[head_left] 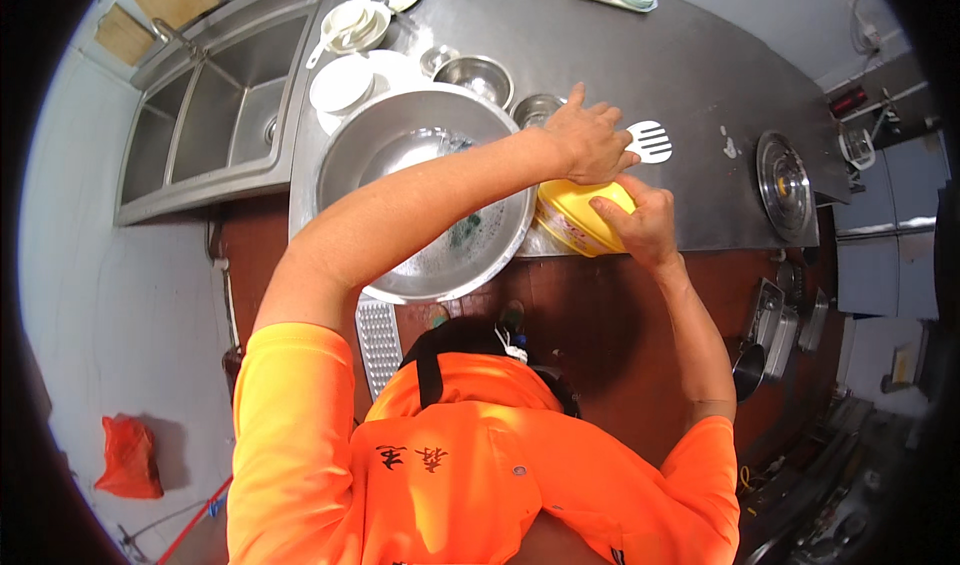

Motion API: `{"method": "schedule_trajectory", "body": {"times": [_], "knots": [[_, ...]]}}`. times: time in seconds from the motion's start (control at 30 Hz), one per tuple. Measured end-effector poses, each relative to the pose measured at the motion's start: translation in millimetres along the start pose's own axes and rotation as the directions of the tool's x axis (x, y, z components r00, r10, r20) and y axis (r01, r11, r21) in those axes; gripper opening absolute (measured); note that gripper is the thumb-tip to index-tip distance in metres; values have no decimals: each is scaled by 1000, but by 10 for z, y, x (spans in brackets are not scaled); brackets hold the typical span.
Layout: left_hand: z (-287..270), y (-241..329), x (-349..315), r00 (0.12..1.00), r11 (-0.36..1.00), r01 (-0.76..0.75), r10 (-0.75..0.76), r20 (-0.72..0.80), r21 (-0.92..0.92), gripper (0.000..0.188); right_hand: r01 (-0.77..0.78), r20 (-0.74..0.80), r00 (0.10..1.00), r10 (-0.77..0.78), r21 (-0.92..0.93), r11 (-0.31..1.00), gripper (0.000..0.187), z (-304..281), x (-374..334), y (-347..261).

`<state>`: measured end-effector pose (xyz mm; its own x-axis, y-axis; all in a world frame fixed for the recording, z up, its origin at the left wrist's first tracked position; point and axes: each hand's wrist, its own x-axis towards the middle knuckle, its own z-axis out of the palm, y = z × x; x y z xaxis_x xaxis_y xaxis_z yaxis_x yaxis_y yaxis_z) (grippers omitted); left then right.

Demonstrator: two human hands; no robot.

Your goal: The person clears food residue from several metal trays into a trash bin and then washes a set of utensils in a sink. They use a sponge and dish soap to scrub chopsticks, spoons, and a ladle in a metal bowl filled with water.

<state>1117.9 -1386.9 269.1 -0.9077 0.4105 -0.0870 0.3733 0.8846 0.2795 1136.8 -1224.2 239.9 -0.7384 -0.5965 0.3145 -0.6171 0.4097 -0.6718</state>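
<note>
My right hand (645, 223) grips the yellow plastic tub (580, 223) at the table's front edge, its thumb on the near side. The tub is tilted, with pale and reddish print on its side. My left arm crosses over the big steel basin (345, 160). Just past the tub, my left hand (590, 143) has its fingers spread, its underside hidden. Beside its fingertips lies a slotted turner head (652, 142); the handle is hidden. Soapy water and a dark green scrap show in the basin. A small steel bowl (537, 110) sits behind my left wrist.
Another steel bowl (474, 77), white plates (342, 83) and stacked white bowls (358, 27) stand behind the basin. A round steel lid (783, 185) lies at the table's right end. A double sink (235, 115) is at the left. A perforated metal strip (379, 345) lies below the basin.
</note>
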Motion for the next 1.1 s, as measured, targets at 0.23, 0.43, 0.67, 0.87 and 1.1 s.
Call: {"method": "schedule_trajectory", "body": {"times": [0.23, 0.43, 0.67, 0.87, 1.1], "knots": [[145, -113, 135, 993, 992, 47, -34, 109, -119, 50, -45, 42, 998, 41, 100, 994, 27, -63, 83, 49], [189, -84, 195, 1000, 996, -25, 24, -4, -83, 52, 8, -23, 1000, -6, 58, 998, 26, -40, 39, 161], [158, -76, 165, 999, 999, -45, 44, -23, -17, 52, 22, -13, 1000, -21, 47, 999, 26, -16, 28, 197], [207, -136, 136, 998, 994, -64, 63, -14, -93, 52, -30, 26, 999, 29, 50, 998, 26, -52, 47, 132], [207, -160, 146, 993, 984, -107, 98, -71, -141, 52, -9, -16, 1000, 11, 79, 997, 25, -37, 44, 178]]}}
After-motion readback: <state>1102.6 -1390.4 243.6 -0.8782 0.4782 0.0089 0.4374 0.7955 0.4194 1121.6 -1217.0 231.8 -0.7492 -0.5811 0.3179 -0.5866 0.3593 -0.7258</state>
